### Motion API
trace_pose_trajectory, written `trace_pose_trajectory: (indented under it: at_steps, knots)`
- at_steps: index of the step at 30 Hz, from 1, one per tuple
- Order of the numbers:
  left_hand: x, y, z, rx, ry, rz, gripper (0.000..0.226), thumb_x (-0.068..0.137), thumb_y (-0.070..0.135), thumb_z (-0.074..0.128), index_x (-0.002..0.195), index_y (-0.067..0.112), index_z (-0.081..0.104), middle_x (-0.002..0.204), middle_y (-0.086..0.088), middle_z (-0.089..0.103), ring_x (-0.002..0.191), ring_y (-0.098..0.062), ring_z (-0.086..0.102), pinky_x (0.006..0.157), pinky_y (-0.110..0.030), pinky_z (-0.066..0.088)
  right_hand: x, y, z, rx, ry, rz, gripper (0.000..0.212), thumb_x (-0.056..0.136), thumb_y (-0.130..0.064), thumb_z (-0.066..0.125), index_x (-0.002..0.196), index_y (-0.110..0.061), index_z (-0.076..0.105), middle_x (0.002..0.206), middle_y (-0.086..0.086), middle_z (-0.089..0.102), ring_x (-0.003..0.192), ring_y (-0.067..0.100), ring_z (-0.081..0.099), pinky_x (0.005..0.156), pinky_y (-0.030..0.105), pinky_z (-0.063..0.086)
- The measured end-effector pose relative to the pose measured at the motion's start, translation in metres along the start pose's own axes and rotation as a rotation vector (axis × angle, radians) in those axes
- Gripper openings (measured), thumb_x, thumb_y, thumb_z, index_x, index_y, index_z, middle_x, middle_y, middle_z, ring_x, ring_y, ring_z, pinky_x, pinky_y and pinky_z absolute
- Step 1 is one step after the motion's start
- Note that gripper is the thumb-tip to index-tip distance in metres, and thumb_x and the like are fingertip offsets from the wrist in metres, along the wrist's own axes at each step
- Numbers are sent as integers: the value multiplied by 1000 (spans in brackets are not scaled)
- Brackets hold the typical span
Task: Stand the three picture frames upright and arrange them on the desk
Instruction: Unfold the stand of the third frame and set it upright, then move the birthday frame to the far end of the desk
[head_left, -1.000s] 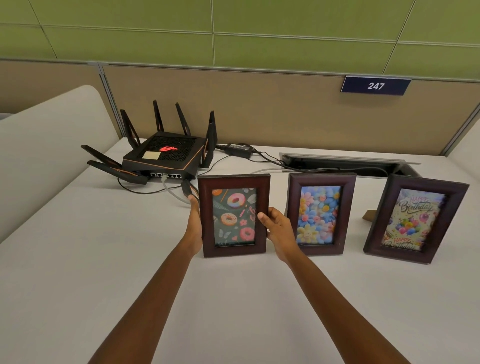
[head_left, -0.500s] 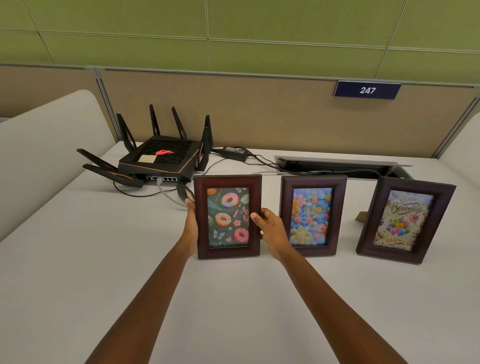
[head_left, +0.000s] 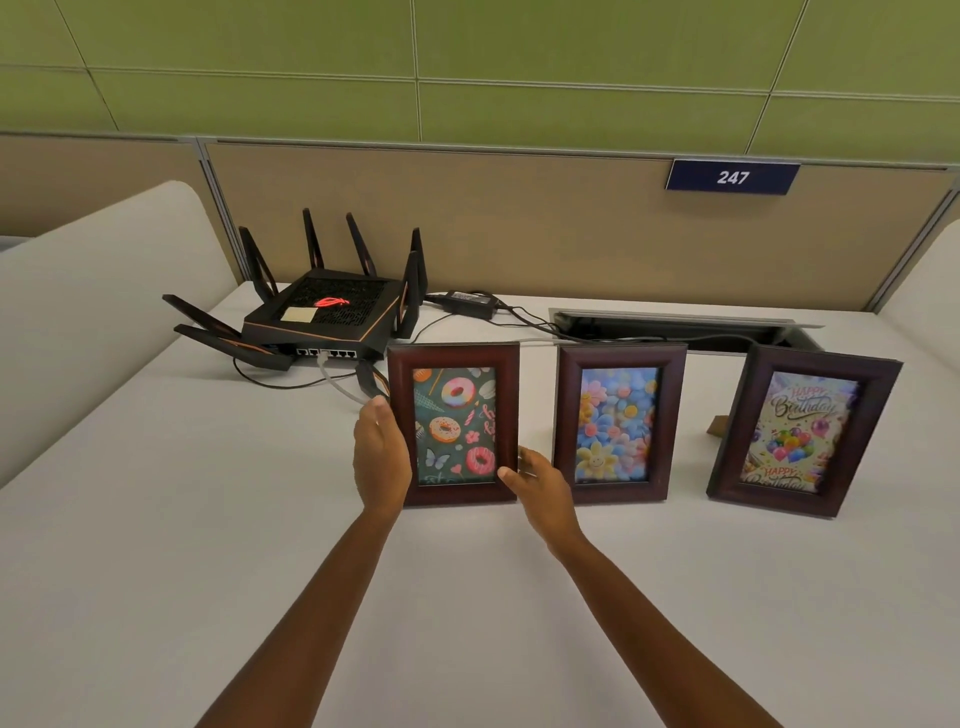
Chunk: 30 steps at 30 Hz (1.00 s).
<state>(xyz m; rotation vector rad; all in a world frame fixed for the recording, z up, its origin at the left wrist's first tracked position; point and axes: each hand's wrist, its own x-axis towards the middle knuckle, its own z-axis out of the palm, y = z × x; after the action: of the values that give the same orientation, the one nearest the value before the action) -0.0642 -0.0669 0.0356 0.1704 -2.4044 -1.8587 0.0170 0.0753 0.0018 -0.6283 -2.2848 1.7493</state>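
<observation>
Three dark wooden picture frames stand upright in a row on the white desk (head_left: 156, 545). The doughnut frame (head_left: 454, 423) is on the left, the flower frame (head_left: 618, 423) in the middle, the happy-birthday frame (head_left: 802, 431) on the right, turned slightly. My left hand (head_left: 379, 457) is flat beside the doughnut frame's left edge, fingers straight. My right hand (head_left: 540, 483) hovers at that frame's lower right corner with its fingers spread, just off the wood. Neither hand grips anything.
A black router (head_left: 322, 317) with several antennas sits behind the doughnut frame, cables and a power brick (head_left: 470, 303) trailing right into a cable slot (head_left: 680, 325). A beige partition with a "247" sign (head_left: 732, 177) backs the desk. White dividers flank both sides.
Both hands have let go of the doughnut frame and drawn back slightly toward me; the frame stays standing on its own.
</observation>
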Motion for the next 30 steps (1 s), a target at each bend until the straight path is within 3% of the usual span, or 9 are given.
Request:
trace_pose_trajectory:
  at_steps: [4,10,15,18,22,25,30]
  knots:
    - [-14,6,-1,172,158,289,43,98,30,32,132,5,39,134,-17,48,119,-31,53,88,-43,51,-15,8,-8,-53,41,-66,48,88,-19,56,132,-5,41,138,14,48,125,25,47,96,26,38]
    - [-44,25,8,288,81,678,53,90,31,33,133,1,41,140,-24,43,128,-35,45,99,-48,47,-33,2,-35,-205,156,-270,31,90,-12,53,120,-5,55,122,13,61,113,22,56,93,23,43]
    - [-68,42,37,390,11,966,41,93,30,34,129,10,35,135,-26,49,126,-37,46,99,-43,41,-36,-3,-74,-300,288,-385,27,89,-10,52,114,-1,58,116,16,64,109,20,57,87,19,41]
    - [-85,50,58,411,-63,1041,44,96,37,22,128,10,34,135,-26,49,130,-31,41,102,-37,33,-37,-2,-103,-307,338,-412,25,89,-9,52,111,2,59,115,18,64,108,26,60,84,21,46]
    - [-110,61,88,353,-149,1095,40,91,28,38,126,9,35,132,-27,51,130,-29,40,102,-36,35,-36,0,-149,-318,429,-471,21,88,-3,51,106,2,62,106,19,67,98,19,60,78,14,44]
    - [-129,69,111,333,-228,1101,40,94,31,33,127,8,35,131,-27,52,125,-35,46,101,-39,37,-33,5,-184,-311,521,-442,21,89,-3,51,105,3,63,104,19,68,96,21,60,83,22,43]
    - [-157,81,158,351,-361,1107,46,87,19,48,129,1,46,133,-22,54,123,-34,51,100,-37,34,-25,21,-244,-254,643,-356,19,89,-3,51,103,5,61,108,23,64,103,33,60,83,30,47]
